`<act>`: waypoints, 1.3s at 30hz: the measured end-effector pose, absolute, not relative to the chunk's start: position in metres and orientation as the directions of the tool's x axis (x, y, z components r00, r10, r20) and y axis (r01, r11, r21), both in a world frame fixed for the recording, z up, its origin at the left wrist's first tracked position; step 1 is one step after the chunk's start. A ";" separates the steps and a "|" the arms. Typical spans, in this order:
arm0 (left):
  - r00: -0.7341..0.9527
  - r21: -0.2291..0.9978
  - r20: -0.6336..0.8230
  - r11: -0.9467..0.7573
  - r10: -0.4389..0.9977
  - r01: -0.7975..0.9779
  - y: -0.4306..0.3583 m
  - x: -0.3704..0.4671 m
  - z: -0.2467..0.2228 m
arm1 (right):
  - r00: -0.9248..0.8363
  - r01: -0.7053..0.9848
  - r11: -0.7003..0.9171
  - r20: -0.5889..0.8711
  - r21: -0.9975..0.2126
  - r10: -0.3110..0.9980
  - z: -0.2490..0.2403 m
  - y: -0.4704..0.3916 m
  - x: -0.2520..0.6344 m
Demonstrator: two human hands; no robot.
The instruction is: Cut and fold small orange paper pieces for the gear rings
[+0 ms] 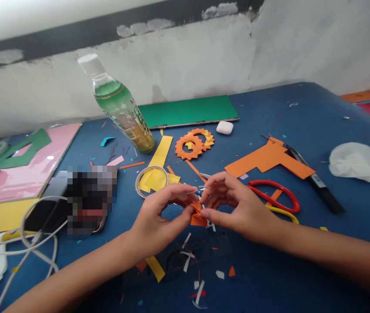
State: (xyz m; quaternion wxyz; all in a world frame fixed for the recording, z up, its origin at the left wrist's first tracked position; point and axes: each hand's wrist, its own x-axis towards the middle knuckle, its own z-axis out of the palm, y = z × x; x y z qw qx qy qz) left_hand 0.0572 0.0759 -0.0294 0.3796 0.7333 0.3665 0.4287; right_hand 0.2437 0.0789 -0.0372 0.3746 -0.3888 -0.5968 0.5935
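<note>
Both of my hands meet at the middle of the table around a small folded piece of orange paper (198,217). My left hand (161,217) pinches its left side between thumb and fingers. The thumb and fingertips of my right hand (233,208) close on its right side. Beyond them lie two folded paper rings (188,147), orange and partly yellow. A tape roll (136,182) rests on yellow paper (161,152) to the left. Just past my right hand are scissors with red and yellow handles (294,202), their blades mostly hidden behind that hand.
A green-labelled bottle (126,113) stands at the back left. Orange paper (256,158) and a black marker (326,195) lie to the right, near a crumpled tissue (354,163). A white case (225,127) sits by a green sheet (188,111). A white cable (25,217) and a phone (106,191) are left.
</note>
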 end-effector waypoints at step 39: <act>0.665 0.646 -0.458 -0.293 0.589 0.705 0.049 0.055 -0.001 | -0.297 -0.175 0.056 0.107 -0.983 0.949 -0.048 0.082 0.249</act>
